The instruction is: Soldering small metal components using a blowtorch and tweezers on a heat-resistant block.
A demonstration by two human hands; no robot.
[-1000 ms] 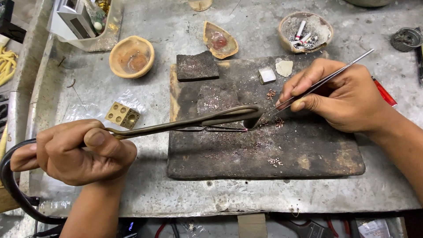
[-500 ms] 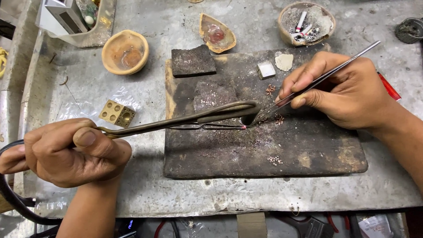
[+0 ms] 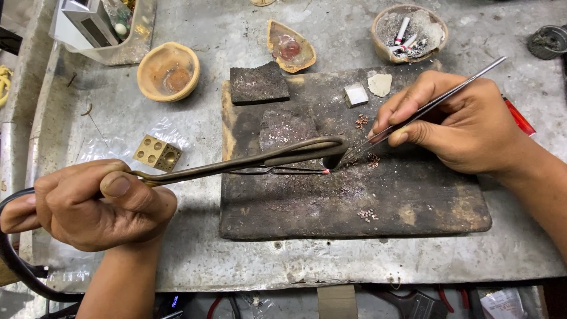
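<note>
My left hand (image 3: 88, 204) is closed around the torch (image 3: 248, 160), its tip over a glowing wire end (image 3: 325, 171) on the charred block (image 3: 354, 207). My right hand (image 3: 455, 127) pinches tweezers (image 3: 425, 109) there. I judge soldering midway; loose bits (image 3: 367, 215) remain unused.

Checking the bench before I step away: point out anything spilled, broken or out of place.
The clay dish behind the charred soldering board is broken, its rim chipped to a jagged shard. Tiny metal bits lie scattered loose on the board. A round bowl holds cigarette butts. Otherwise the torch and tweezers look normally held.
</note>
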